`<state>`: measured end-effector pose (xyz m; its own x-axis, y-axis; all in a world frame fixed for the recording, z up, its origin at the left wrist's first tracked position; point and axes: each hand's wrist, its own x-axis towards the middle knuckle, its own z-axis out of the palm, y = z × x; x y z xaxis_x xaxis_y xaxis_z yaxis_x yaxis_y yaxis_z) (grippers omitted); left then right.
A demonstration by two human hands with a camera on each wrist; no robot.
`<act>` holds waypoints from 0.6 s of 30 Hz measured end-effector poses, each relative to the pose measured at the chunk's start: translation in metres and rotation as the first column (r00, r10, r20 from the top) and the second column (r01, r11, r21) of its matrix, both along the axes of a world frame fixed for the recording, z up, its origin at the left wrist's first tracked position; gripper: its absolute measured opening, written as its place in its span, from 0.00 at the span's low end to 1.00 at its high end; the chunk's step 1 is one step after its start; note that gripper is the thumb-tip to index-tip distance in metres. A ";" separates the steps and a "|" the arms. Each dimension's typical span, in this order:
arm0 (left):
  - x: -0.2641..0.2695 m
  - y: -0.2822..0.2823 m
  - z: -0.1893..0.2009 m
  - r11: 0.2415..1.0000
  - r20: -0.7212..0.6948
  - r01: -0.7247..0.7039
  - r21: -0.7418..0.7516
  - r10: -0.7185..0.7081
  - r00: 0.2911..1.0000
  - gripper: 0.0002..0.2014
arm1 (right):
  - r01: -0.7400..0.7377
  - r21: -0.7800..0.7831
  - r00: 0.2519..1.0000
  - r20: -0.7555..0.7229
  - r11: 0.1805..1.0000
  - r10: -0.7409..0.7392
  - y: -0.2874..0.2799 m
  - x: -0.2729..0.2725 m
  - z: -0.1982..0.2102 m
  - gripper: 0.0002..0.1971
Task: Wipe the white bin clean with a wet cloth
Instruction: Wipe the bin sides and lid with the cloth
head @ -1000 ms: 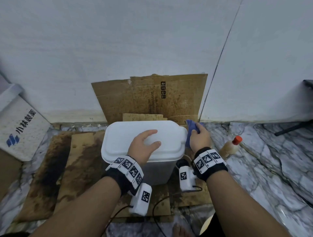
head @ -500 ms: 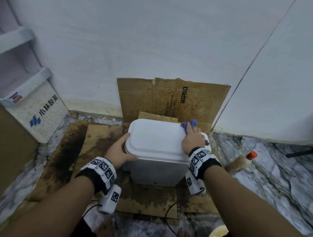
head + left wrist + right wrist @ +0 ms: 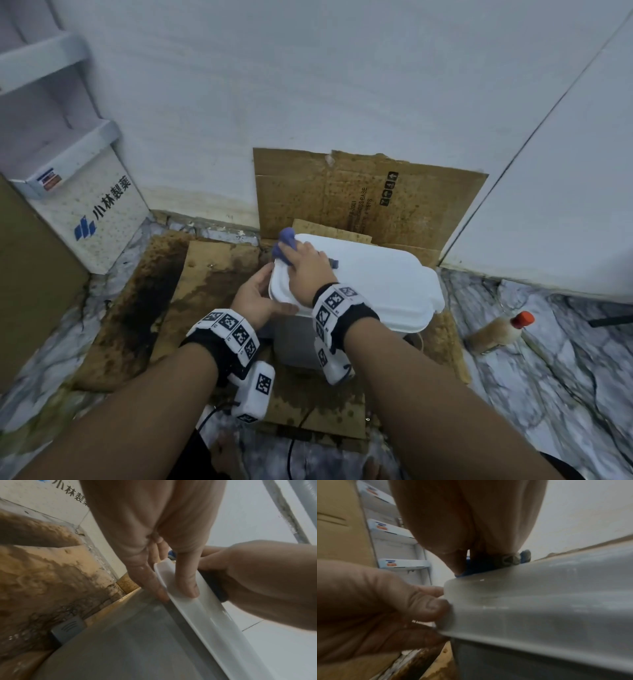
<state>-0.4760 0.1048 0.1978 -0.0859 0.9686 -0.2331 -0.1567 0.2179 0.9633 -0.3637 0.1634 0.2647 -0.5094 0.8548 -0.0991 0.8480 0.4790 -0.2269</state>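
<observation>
The white bin (image 3: 376,284) stands on stained cardboard, its lid closed. My right hand (image 3: 294,253) lies on the lid's far left corner and holds a bunched blue cloth (image 3: 286,240) against it. In the right wrist view the cloth (image 3: 479,566) shows under the fingers at the lid (image 3: 539,595) edge. My left hand (image 3: 275,291) grips the lid's left rim. The left wrist view shows that hand (image 3: 171,588) with the thumb on top of the rim (image 3: 205,615) and fingers below it, over the grey bin wall (image 3: 137,642).
A bottle with a red cap (image 3: 500,330) lies on the marble floor to the right. Cardboard (image 3: 359,195) leans on the wall just behind the bin. A white box with a blue logo (image 3: 92,212) stands at the left. Dark wet cardboard (image 3: 154,291) covers the floor.
My right hand has carried the cloth across the lid from its far right corner to its far left corner. My left hand left the lid's top and now grips its left rim.
</observation>
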 end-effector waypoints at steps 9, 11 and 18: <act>0.006 -0.009 0.002 0.996 0.074 -0.044 -0.076 0.050 0.996 0.40 | -0.063 -0.073 0.963 -0.267 0.995 0.041 -0.035 0.098 -0.009 0.26; 0.007 -0.009 0.001 0.995 0.052 -0.053 -0.080 0.057 0.997 0.44 | 0.046 -0.063 0.953 -0.297 0.997 -0.063 -0.028 0.133 -0.011 0.26; 0.012 -0.010 0.002 0.997 -0.049 -0.059 -0.055 0.056 0.997 0.47 | 0.581 -0.088 0.696 -0.461 0.809 -0.550 -0.039 0.192 -0.022 0.27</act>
<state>-0.4642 0.0951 0.1998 -0.1537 0.9471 -0.2816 -0.1250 0.2641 0.9564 -0.1712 0.1243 0.2430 0.1001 0.9924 0.0718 0.7730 -0.0322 -0.6335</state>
